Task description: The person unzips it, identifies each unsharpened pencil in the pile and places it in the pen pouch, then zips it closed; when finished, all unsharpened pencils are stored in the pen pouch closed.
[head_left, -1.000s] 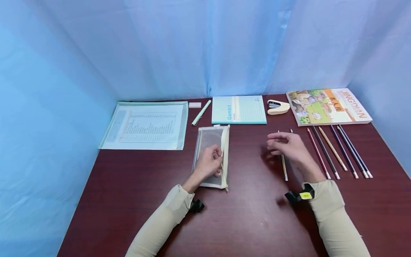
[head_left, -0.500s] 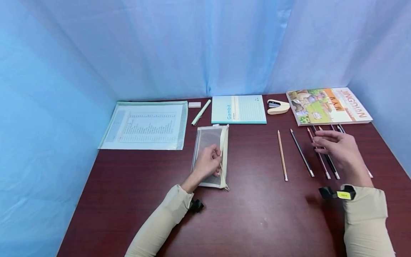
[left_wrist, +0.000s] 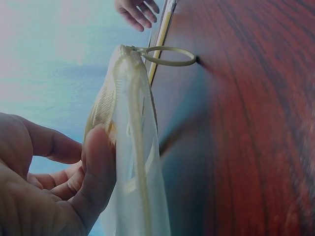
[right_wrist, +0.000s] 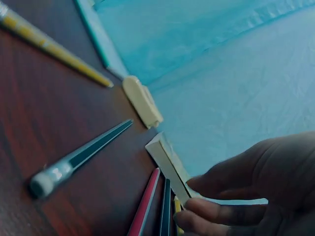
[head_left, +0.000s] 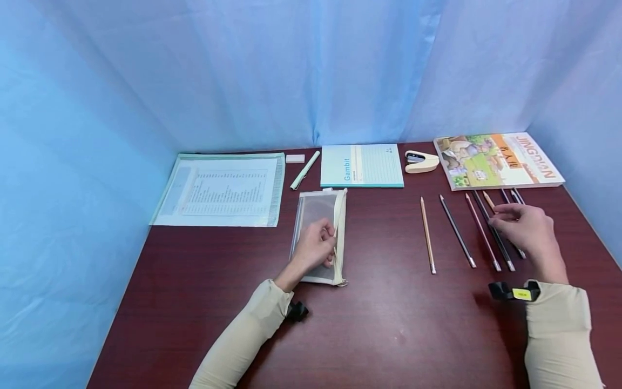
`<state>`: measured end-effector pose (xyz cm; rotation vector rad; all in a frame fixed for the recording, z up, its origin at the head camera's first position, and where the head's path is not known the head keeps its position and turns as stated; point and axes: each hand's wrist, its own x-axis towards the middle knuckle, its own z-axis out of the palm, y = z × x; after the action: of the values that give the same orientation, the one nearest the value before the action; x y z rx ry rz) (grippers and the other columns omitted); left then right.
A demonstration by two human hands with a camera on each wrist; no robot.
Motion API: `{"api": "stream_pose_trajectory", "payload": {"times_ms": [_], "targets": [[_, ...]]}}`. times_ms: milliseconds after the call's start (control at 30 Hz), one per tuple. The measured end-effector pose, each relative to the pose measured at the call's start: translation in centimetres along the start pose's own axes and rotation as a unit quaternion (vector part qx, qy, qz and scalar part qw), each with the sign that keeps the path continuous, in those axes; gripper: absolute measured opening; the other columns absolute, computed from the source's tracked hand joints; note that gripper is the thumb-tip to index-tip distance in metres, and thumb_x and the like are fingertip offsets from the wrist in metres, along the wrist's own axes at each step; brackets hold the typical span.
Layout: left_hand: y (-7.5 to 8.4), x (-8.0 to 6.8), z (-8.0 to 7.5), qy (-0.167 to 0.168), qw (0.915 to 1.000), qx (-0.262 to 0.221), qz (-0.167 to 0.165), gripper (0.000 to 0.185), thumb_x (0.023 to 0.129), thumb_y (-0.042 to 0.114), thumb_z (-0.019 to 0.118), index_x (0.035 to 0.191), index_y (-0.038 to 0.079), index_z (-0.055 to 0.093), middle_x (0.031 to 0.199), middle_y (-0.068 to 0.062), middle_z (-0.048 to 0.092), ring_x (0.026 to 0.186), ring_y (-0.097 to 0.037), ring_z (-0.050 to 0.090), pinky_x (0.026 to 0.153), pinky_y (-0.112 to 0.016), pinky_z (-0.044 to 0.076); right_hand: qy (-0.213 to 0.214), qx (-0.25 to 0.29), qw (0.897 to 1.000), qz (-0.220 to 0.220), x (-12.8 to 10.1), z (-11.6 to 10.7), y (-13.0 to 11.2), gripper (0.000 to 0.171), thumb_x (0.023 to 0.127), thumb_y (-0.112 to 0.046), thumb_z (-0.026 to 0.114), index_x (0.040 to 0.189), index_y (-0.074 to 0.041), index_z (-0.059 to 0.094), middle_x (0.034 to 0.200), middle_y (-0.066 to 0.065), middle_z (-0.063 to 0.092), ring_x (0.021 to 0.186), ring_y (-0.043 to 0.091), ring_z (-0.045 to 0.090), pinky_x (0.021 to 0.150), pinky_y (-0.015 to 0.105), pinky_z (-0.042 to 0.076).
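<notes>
While the soft mesh pencil pouch point(head_left: 320, 235) is pinched at its zipper edge by the left hand point(head_left: 315, 249), the orange pencil point(head_left: 488, 200), light, stiff and prone to rolling, is touched mid-shaft by the right hand point(head_left: 527, 229), grasp not discernible.

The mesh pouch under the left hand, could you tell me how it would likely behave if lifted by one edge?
The mesh pouch would probably sag: the left wrist view shows thin, soft fabric folding where the left hand pinches it. It looks flat and see-through, so likely light. Its ring pull might dangle and snag.
</notes>
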<state>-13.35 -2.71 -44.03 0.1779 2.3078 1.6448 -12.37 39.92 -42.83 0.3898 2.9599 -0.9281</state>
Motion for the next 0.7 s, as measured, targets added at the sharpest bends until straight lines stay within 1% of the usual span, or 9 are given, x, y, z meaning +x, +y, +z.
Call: {"api": "stream_pose_trajectory", "payload": {"times_ms": [33,67,100,167,233,300,367,533,700], "targets": [[0.0,0.0,0.0,0.0,1.0,0.001,0.0,0.007,0.088,-0.006,0.048,0.09,-0.003,0.054,0.06,-0.003,0.054,0.041,-0.012,0.054,0.038,-0.035,0.057,0.005,-0.022,1.0,-0.013,0.1,0.1,0.0,0.039,0.092,-0.019,0.066,0.12,0.007,0.063,0.087,0.017,0.075,0.061,-0.005,0.057,0.064,0.029,0.05],[0.0,0.0,0.0,0.0,1.0,0.001,0.0,0.007,0.088,-0.006,0.048,0.09,-0.003,0.054,0.06,-0.003,0.054,0.041,-0.012,0.054,0.038,-0.035,0.058,0.01,-0.045,0.999,-0.024,0.1,0.3,0.0,0.036,0.091,-0.017,0.066,0.117,0.008,0.064,0.093,0.026,0.073,0.062,0.002,0.06,0.068,0.035,0.049],[0.0,0.0,0.0,-0.001,1.0,0.001,0.0,0.007,0.088,-0.006,0.048,0.091,-0.004,0.054,0.06,-0.003,0.054,0.041,-0.012,0.054,0.038,-0.035,0.058,0.012,-0.061,0.998,-0.031,0.2,0.4,-0.1,0.035,0.089,-0.014,0.066,0.116,0.009,0.064,0.098,0.029,0.071,0.065,0.01,0.063,0.07,0.041,0.048],[0.0,0.0,0.0,-0.002,1.0,0.001,0.001,0.008,0.087,-0.006,0.048,0.091,-0.004,0.055,0.06,-0.003,0.055,0.041,-0.012,0.054,0.039,-0.035,0.058,0.012,-0.081,0.996,-0.029,0.3,0.6,-0.2,0.033,0.087,-0.011,0.064,0.113,0.009,0.064,0.099,0.03,0.07,0.073,0.028,0.065,0.068,0.047,0.046],[0.0,0.0,-0.1,-0.002,1.0,0.003,0.002,0.008,0.087,-0.005,0.048,0.092,-0.005,0.055,0.059,-0.003,0.055,0.041,-0.012,0.054,0.038,-0.035,0.058,0.009,-0.099,0.995,-0.023,0.3,0.8,-0.4,0.032,0.084,-0.009,0.062,0.111,0.008,0.064,0.097,0.03,0.068,0.08,0.04,0.062,0.059,0.045,0.046],[0.0,0.0,-0.1,-0.001,1.0,0.004,0.004,0.008,0.087,-0.005,0.048,0.091,-0.004,0.055,0.059,-0.003,0.055,0.041,-0.011,0.054,0.038,-0.035,0.057,0.002,-0.112,0.994,-0.015,0.4,0.9,-0.5,0.031,0.082,-0.008,0.059,0.109,0.007,0.064,0.094,0.027,0.067,0.076,0.039,0.06,0.05,0.037,0.042],[0.0,0.0,-0.1,0.001,1.0,0.006,0.006,0.008,0.087,-0.004,0.048,0.091,-0.004,0.055,0.058,-0.003,0.055,0.04,-0.011,0.054,0.038,-0.035,0.057,-0.001,-0.124,0.992,-0.013,0.4,1.1,-0.5,0.031,0.079,-0.005,0.057,0.107,0.007,0.063,0.09,0.025,0.066,0.072,0.037,0.058,0.047,0.033,0.039],[0.0,0.0,-0.1,0.001,1.0,0.002,0.006,0.007,0.087,-0.005,0.048,0.089,-0.003,0.054,0.059,-0.003,0.055,0.04,-0.012,0.054,0.037,-0.034,0.056,0.0,-0.145,0.989,-0.029,0.4,1.4,-0.4,0.032,0.076,-0.002,0.054,0.105,0.009,0.062,0.088,0.027,0.064,0.073,0.04,0.056,0.051,0.04,0.041],[0.0,0.0,-0.1,-0.001,1.0,-0.001,0.006,0.007,0.087,-0.006,0.048,0.089,-0.002,0.054,0.059,-0.003,0.054,0.041,-0.012,0.054,0.037,-0.034,0.057,0.001,-0.157,0.987,-0.026,0.5,1.5,-0.3,0.033,0.079,-0.003,0.051,0.107,0.009,0.062,0.094,0.033,0.063,0.073,0.044,0.056,0.051,0.045,0.042]]}}
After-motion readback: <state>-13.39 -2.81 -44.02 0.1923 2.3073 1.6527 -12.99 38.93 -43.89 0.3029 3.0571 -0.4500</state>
